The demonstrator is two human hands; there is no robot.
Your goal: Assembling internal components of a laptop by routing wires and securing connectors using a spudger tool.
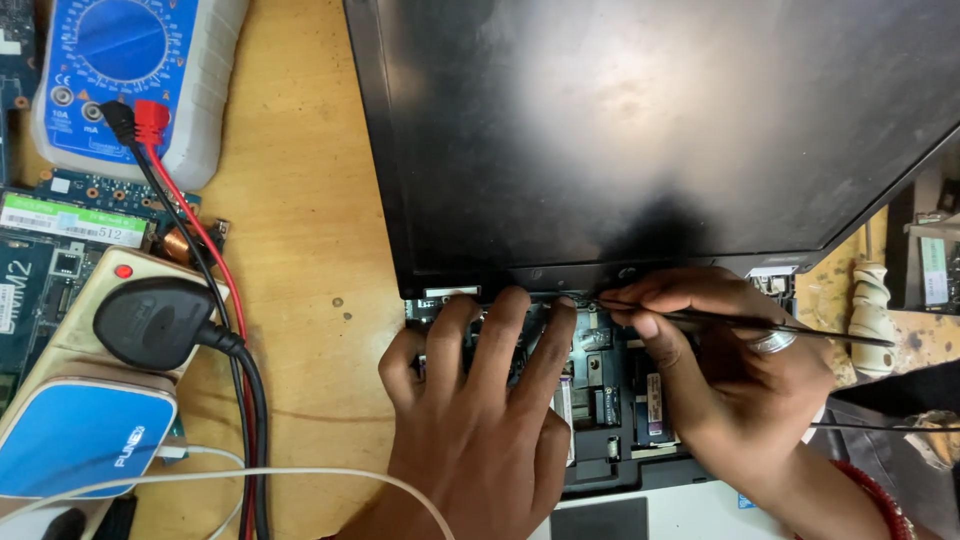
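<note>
1. Your left hand (480, 400) comes up from the bottom edge, palm down, its fingers spread flat and released over the laptop's exposed interior (610, 400). It grips nothing; the fingertips press near the hinge edge just below the dark lid.
2. Your right hand (720, 370) enters from the lower right, wrist bent inward, and wears a ring. Its thumb and fingers pinch a thin black tool (760, 325), which lies nearly level, its tip at the hinge line just beside your left fingertips.
3. The opened laptop sits at the centre of the wooden bench (310, 250). Its black lid (650, 120) fills the upper right, and the circuit parts show under and between your hands.
4. To the left, well apart from your hands, a black plug (150, 320) sits in a cream power strip (85, 350).
5. Above it lies a blue multimeter (130, 70), with red and black leads (205, 250) running down the bench.
6. Green and blue circuit boards (70, 220) lie along the left edge.
</note>
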